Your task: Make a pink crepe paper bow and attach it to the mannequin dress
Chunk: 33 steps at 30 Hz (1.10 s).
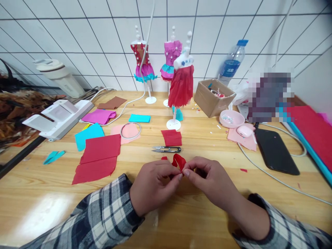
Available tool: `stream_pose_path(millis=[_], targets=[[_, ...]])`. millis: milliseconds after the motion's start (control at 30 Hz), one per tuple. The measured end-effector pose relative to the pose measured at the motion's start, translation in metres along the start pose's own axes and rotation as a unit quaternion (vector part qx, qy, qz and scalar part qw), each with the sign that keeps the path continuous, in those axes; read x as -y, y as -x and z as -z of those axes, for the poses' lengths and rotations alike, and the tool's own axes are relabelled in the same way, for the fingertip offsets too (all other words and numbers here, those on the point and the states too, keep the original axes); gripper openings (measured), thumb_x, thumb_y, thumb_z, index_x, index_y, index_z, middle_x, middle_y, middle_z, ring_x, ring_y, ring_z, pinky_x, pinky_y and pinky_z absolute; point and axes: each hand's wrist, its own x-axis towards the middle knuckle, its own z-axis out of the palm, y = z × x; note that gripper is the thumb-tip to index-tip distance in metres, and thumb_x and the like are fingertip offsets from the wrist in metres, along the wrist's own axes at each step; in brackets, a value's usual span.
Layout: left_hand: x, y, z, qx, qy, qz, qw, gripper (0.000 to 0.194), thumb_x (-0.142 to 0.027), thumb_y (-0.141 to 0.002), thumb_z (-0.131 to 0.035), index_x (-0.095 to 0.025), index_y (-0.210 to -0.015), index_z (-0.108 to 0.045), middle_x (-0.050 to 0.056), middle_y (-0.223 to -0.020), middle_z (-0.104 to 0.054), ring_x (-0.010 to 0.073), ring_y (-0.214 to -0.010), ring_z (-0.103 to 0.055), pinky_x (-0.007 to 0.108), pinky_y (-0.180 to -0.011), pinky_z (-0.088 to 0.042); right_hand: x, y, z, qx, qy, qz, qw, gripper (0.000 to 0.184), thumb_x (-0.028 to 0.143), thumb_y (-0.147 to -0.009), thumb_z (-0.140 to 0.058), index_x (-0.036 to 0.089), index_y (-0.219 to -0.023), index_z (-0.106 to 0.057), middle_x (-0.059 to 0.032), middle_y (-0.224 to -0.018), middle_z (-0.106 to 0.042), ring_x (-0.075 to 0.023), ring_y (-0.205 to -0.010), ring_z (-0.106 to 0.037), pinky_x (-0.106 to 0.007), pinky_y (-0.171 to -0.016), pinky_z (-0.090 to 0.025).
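Both my hands meet at the front middle of the table, pinching a small folded piece of red crepe paper (pixel 178 161). My left hand (pixel 155 181) grips its lower end between thumb and forefinger. Fingertips of my right hand (pixel 211 178) press on the same end from the other side, while a loop of the paper stands up between them. Just beyond lie black thread snips (pixel 168 149) and a red paper square (pixel 171 137). Larger red sheets (pixel 100 154) are to the left. Behind the snips, a mini dress form (pixel 183 81) wears a red paper skirt.
Two more dressed forms stand by the tiled wall. On the right are a cardboard box (pixel 215 98), a pink dish (pixel 232 119), a black phone (pixel 277 151) and a white cable (pixel 275 176). A power strip (pixel 58 119) and turquoise paper (pixel 89 136) lie left.
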Motion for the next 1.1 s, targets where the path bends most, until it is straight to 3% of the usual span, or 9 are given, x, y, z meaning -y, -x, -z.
stream_pose_path(millis=[233, 467, 1100], targets=[[0.0009, -0.0014, 0.0012, -0.001, 0.015, 0.055, 0.998, 0.017, -0.023, -0.082, -0.059, -0.017, -0.068, -0.069, 0.001, -0.060, -0.066, 0.0114, -0.055, -0.058, 0.022, -0.055, -0.045, -0.0018, 0.0008, 0.0025, 0.000, 0.036, 0.084, 0.996, 0.013, 0.026, -0.082, -0.062, 0.022, -0.080, -0.074, -0.0010, -0.071, -0.067, -0.0132, -0.062, -0.055, -0.024, -0.055, -0.042], [-0.0008, -0.0006, 0.0006, -0.009, 0.057, 0.099, 0.993, 0.017, -0.022, -0.078, -0.059, -0.016, -0.064, -0.067, 0.002, -0.059, -0.067, 0.0119, -0.055, -0.058, 0.021, -0.055, -0.046, -0.0006, 0.0042, 0.0004, -0.017, 0.057, 0.125, 0.990, 0.011, 0.024, -0.084, -0.064, 0.022, -0.081, -0.074, -0.0012, -0.071, -0.067, -0.0133, -0.063, -0.058, -0.024, -0.055, -0.044], [-0.0016, -0.0022, -0.0005, -0.012, 0.063, 0.087, 0.994, 0.016, -0.019, -0.078, -0.059, -0.016, -0.066, -0.069, 0.001, -0.060, -0.069, 0.0111, -0.055, -0.059, 0.020, -0.054, -0.046, -0.0050, 0.0051, 0.0013, -0.032, 0.096, 0.153, 0.983, 0.011, 0.025, -0.085, -0.064, 0.023, -0.084, -0.074, -0.0005, -0.074, -0.067, -0.0122, -0.062, -0.058, -0.024, -0.056, -0.045]])
